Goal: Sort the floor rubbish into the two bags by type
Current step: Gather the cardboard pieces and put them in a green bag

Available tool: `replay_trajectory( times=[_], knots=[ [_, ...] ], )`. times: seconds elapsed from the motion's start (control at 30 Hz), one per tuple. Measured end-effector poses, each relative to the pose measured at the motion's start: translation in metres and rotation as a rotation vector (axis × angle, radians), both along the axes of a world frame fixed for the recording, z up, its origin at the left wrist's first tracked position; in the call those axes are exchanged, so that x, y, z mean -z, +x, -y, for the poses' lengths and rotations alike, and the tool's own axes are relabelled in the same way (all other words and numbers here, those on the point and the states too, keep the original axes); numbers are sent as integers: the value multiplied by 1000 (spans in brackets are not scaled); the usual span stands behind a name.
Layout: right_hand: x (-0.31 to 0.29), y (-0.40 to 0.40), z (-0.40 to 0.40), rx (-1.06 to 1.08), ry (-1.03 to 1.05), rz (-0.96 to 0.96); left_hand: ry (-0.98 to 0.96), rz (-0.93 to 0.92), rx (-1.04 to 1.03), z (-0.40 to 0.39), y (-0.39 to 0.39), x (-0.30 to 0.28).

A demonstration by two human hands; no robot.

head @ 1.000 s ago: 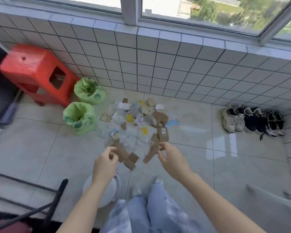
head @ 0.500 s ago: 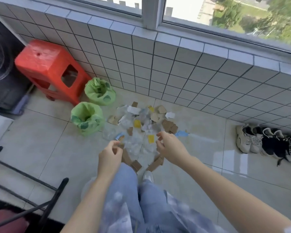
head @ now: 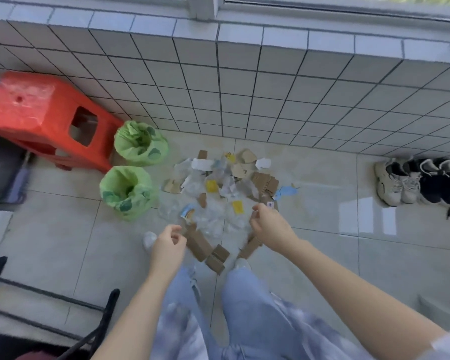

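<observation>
Fingers loosely curled, holding nothing, both hands: left hand [head: 166, 246] & right hand [head: 269, 226] over rubbish pile [head: 218, 193].

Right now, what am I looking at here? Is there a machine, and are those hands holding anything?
No machine: a person wears a wide-angle camera on the head, looking down at their own two bare hands and jeans. On the tiled floor lies a scattered pile of brown cardboard scraps, clear plastic wrappers and small yellow packets. Two open light-green plastic bags stand beside a red plastic stool. Shoes line the wall. The left hand and right hand hover over the pile, fingers loosely curled, seemingly holding nothing.
</observation>
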State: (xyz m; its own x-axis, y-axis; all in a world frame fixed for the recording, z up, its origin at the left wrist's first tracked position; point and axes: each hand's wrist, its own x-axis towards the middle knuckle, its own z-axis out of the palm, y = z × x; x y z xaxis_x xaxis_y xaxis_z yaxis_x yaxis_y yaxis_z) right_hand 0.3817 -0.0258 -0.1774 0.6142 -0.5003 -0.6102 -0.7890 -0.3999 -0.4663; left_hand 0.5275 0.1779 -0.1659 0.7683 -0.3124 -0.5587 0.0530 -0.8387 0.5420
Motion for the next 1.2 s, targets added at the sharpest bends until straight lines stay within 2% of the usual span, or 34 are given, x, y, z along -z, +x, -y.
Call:
replay_trajectory(
  times=[0.27, 0.47, 0.57, 0.77, 0.93, 1.07, 1.2],
  knots=[
    [62, 30, -21, 130, 50, -70, 158, -56, 202, -11, 76, 69],
    [172, 66, -59, 209, 90, -179, 230, -130, 478, -16, 139, 187],
    [257, 85, -82, 228, 120, -212, 260, -144, 700, -16, 165, 271],
    [430, 104, -116, 59, 138, -206, 249, -39, 1036, -16, 187, 450],
    [545, 86, -130, -117, 132, -190, 168, 19, 1268, -33, 184, 577],
    [616, 70, -141, -237, 37, -105, 34, 120, 1461, -50, 175, 648],
    [660, 68, -157, -270, 11, 15, -82, 167, 1567, -63, 178, 690]
  ],
)
